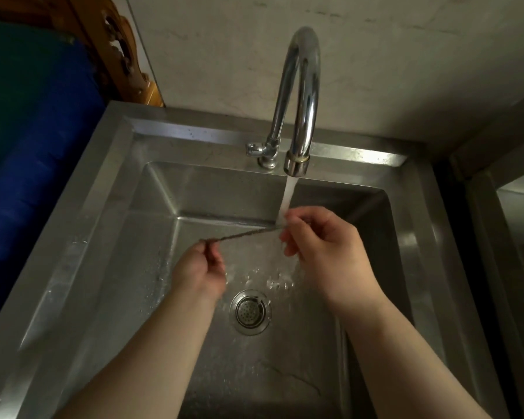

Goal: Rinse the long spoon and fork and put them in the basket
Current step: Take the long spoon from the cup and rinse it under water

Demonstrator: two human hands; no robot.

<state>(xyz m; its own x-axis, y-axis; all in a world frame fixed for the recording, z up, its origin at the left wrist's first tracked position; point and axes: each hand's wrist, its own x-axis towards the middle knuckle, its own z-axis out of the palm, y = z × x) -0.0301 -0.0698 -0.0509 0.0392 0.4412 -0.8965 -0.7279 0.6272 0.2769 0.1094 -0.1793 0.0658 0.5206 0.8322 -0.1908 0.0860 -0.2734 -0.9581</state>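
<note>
I pinched the long utensil (242, 234) with both hands: left hand (198, 269) on its handle end, right hand (321, 240) rubbing its head under the tap stream (286, 201). It looked thin, stiff, slippery; I judged the handle safest.

Nothing to read here: no lettering, brand, number or sign on the faucet (300, 95), the steel sink (109, 189) or the wall (375, 55) behind it.
</note>
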